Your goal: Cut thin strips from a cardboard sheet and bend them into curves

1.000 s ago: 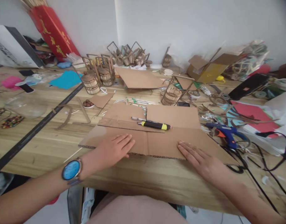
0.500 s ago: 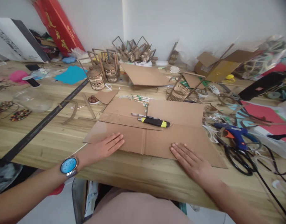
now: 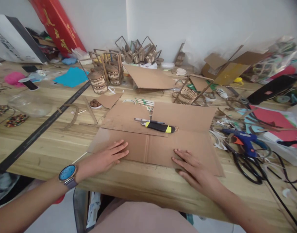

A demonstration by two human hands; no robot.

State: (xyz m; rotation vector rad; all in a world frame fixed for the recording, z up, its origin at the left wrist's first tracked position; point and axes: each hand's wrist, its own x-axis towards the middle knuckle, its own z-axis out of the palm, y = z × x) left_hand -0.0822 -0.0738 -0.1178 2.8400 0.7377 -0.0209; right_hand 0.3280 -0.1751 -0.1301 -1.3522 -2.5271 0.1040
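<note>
A creased sheet of brown cardboard (image 3: 160, 147) lies at the table's front edge. My left hand (image 3: 108, 157), with a watch (image 3: 67, 172) on its wrist, rests on the sheet's left front part, fingers stretched out. On its right front edge lie the spread fingers of my right hand (image 3: 195, 170), the thumb bent over the near edge. A black and yellow utility knife (image 3: 160, 126) lies on the cardboard beyond my hands. Beside the knife is a slim pen (image 3: 148, 121), partly hidden by it.
Small woven baskets (image 3: 98, 81) stand at the back left. To the right lie a blue glue gun (image 3: 244, 139) and black-handled scissors (image 3: 247, 168) among paper strips. A long black strip (image 3: 44, 124) crosses the table's left side. A glass bowl (image 3: 29, 105) stands farther left.
The cardboard's right front corner has shifted left. My right hand has moved slightly left and its thumb now shows apart from the fingers. My left hand's fingers have spread a little.
</note>
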